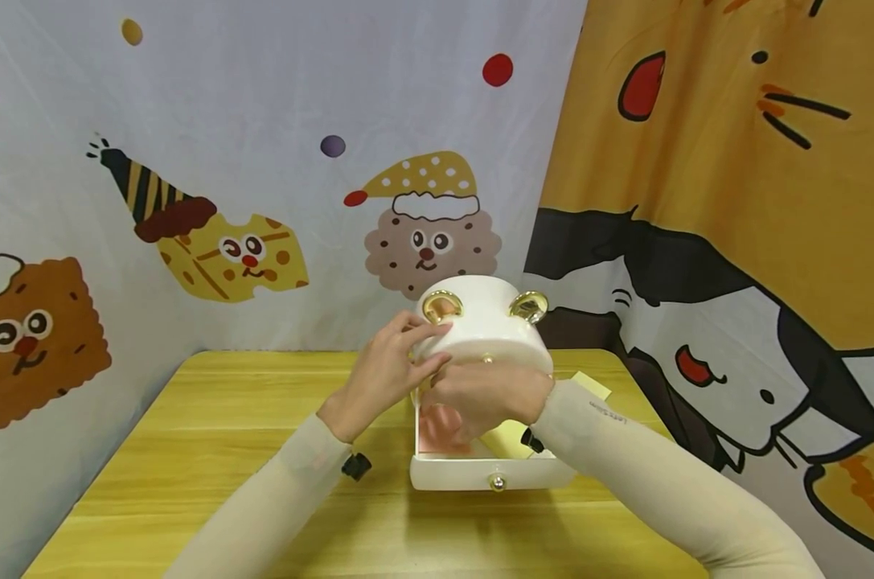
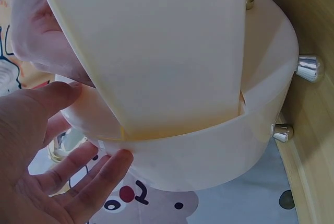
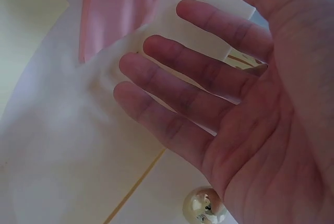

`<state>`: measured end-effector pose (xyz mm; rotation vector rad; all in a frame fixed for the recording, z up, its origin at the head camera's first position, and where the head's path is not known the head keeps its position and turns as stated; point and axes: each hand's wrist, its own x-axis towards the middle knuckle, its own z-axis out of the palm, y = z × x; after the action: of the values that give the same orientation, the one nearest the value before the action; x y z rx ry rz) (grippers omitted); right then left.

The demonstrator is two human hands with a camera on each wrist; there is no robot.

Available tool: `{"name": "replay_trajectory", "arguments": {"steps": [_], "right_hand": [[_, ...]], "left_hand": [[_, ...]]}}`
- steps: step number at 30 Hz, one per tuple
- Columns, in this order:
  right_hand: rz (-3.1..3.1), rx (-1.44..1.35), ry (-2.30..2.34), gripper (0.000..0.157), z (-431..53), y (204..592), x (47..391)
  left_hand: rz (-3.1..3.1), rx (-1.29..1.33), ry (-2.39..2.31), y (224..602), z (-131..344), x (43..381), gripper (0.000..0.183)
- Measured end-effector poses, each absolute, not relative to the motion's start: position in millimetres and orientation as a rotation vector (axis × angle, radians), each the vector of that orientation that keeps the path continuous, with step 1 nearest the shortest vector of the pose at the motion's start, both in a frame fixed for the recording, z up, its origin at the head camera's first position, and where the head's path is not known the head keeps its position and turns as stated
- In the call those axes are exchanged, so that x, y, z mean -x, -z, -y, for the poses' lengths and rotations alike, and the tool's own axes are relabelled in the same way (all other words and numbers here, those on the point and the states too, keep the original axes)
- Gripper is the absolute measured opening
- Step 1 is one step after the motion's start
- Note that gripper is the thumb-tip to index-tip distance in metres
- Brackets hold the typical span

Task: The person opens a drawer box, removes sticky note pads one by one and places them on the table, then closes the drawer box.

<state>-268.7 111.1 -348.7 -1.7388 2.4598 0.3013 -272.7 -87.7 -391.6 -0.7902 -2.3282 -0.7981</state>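
Note:
A white rounded storage box [image 1: 480, 328] with gold ears stands on the table, its lower drawer [image 1: 451, 474] pulled out toward me. My left hand [image 1: 379, 366] rests at the box's left side; in the left wrist view its thumb and fingers [image 2: 112, 174] are spread against the white shell. My right hand [image 1: 490, 394] reaches over the drawer. In the right wrist view its four fingers [image 3: 182, 96] are extended, apart from each other, with nothing in the palm. A pink paper [image 1: 437, 430] and a yellow paper [image 1: 507, 441] lie inside the drawer.
On the wooden table [image 1: 263, 450], another yellow paper [image 1: 592, 386] lies right of the box. A gold knob [image 1: 498, 482] sticks out from the drawer front. Short metallic feet [image 2: 309, 68] hold the box up. Printed curtains [image 1: 263, 96] hang behind the table.

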Motion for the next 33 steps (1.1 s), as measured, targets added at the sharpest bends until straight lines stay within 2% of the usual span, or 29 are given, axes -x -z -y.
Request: {"name": "replay_trajectory", "arguments": {"steps": [20, 33], "right_hand": [[-2.490, 1.713, -0.488, 0.043, -105.5, 359.1, 268.7], [-2.501, 1.712, -0.530, 0.031, -106.5, 364.5, 265.5]], "left_hand": [[2.341, 0.779, 0.833, 391.7, 87.9, 273.5, 0.043], [2.312, 0.782, 0.812, 389.9, 87.6, 271.3, 0.043]]}}
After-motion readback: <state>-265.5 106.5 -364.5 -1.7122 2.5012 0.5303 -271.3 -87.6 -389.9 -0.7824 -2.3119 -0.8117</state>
